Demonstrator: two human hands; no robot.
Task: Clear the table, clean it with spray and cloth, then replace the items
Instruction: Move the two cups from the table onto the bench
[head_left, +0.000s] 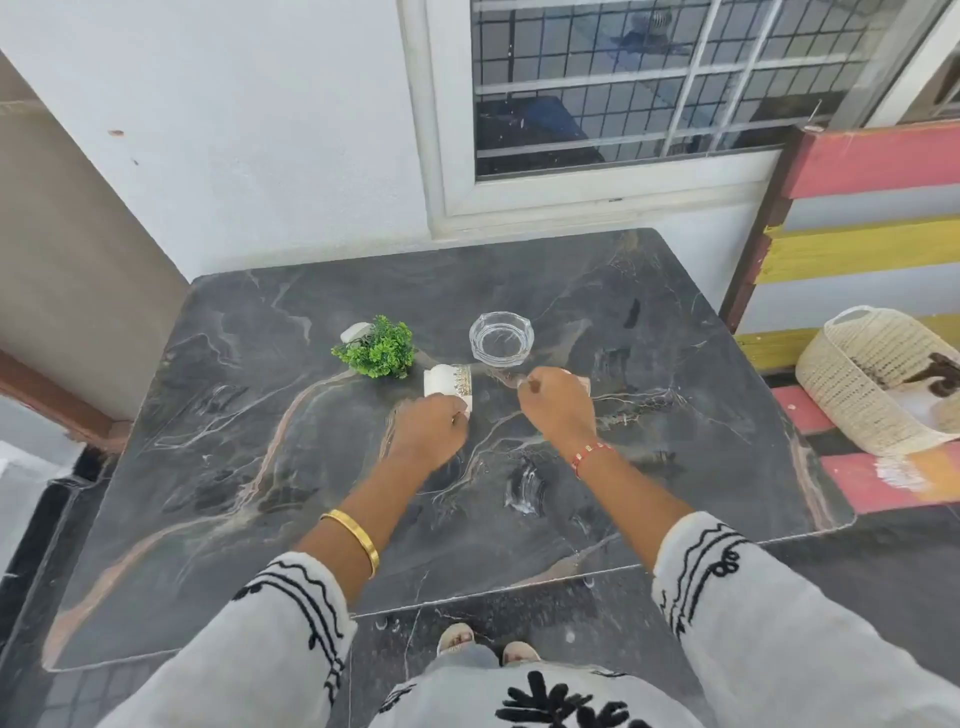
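Left hand (431, 423) gripping white cup (448, 382), right hand (556, 402) curled, apparently on second cup, lifting from counter (260, 415) for cleaning.

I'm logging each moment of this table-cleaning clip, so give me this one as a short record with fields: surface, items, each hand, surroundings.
surface: dark marble table
items: small green plant lying tipped over; glass ashtray upright, empty
left hand: grips a white cup with gold trim tilted on its side
right hand: fingers curled round another cup, mostly hidden
surroundings: woven basket on the striped bench at the right; barred window behind the table
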